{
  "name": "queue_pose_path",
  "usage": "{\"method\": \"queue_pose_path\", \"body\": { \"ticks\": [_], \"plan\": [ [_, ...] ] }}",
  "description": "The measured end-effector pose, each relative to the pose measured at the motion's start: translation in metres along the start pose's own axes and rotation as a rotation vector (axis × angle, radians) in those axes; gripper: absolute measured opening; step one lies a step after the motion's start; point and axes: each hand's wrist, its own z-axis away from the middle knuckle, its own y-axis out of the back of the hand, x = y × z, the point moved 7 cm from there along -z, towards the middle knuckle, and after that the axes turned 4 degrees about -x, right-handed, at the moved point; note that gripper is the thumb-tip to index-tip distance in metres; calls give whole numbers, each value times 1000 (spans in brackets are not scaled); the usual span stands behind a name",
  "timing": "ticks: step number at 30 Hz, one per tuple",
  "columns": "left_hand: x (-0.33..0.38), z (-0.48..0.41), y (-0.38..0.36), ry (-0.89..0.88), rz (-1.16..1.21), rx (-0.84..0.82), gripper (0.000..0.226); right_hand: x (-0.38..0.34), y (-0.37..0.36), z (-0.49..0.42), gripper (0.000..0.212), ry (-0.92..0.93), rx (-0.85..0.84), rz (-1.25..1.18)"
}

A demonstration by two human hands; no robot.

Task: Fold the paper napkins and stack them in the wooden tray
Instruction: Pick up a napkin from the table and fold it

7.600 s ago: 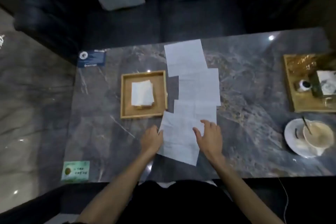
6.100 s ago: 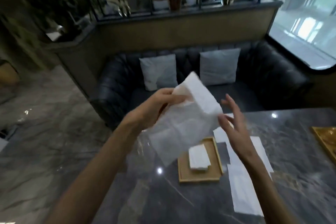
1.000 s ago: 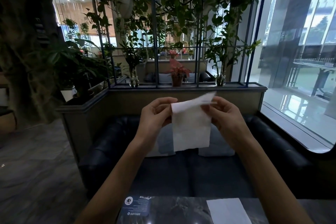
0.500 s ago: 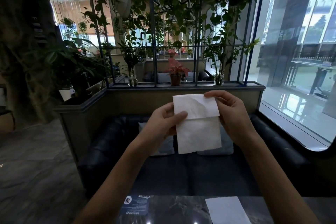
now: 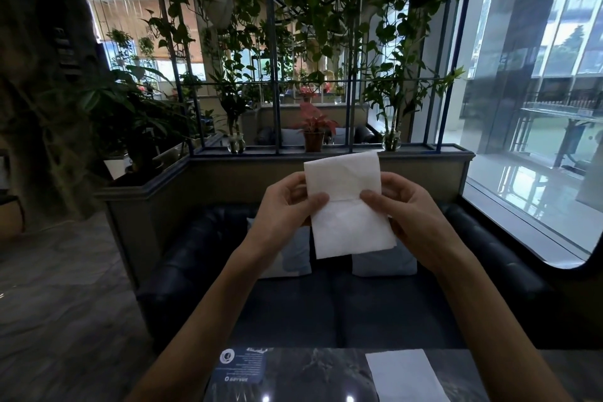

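Note:
I hold a white paper napkin (image 5: 350, 219) up in the air at chest height, over the sofa. Its top part is folded down toward me, the flap's edge running across its middle. My left hand (image 5: 284, 206) pinches the napkin's left edge, thumb on the flap. My right hand (image 5: 404, 209) pinches the right edge the same way. Another unfolded napkin (image 5: 406, 375) lies flat on the marble table (image 5: 313, 375) at the bottom of the view. The wooden tray is out of view.
A dark leather sofa (image 5: 342, 300) with two grey cushions stands behind the table. A blue card (image 5: 241, 364) lies on the table's far left corner. Behind the sofa a ledge carries potted plants (image 5: 313, 130) and a metal trellis. Large windows are on the right.
The napkin's top flap has been brought further down toward me and pressed flat. Both thumbs now pinch along the flap's edge at mid-height. The napkin sits slightly lower than before.

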Motion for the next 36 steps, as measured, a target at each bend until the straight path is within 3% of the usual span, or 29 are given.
{"method": "queue_pose_path", "body": {
  "ticks": [3, 6, 9, 14, 19, 23, 26, 30, 33, 36],
  "plan": [
    [3, 1, 3, -21, 6, 3, 26, -5, -1, 1, 17, 53, -2, -10],
    [0, 2, 4, 25, 85, -11, 23, -9, -1, 2, 36, 88, -4, 21],
    [-10, 5, 1, 140, 186, -45, 19, -11, -1, 5, 39, 126, -19, 59],
    [-17, 12, -6, 306, 369, -83, 39, -14, 6, 6, 42, 226, 21, 129],
    [-10, 11, -4, 166, 154, -8, 21, -15, 4, 6, 47, 266, 19, 204],
    [-11, 11, -2, 115, 90, 72, 24, 1, 5, 2, 38, 68, -28, 15],
    [-15, 13, -1, 91, 57, 119, 23, 15, 3, 6, 31, 8, -23, 47],
    [-30, 18, -3, 169, 16, 77, 25, 30, 10, 10, 48, 90, 112, 165],
    [-52, 25, -10, 306, 35, -20, 26, 42, 8, 10, 55, 90, 78, 203],
    [-75, 31, -13, 334, -67, -69, 18, 60, 2, 9, 56, 36, 27, 230]
  ]
}}
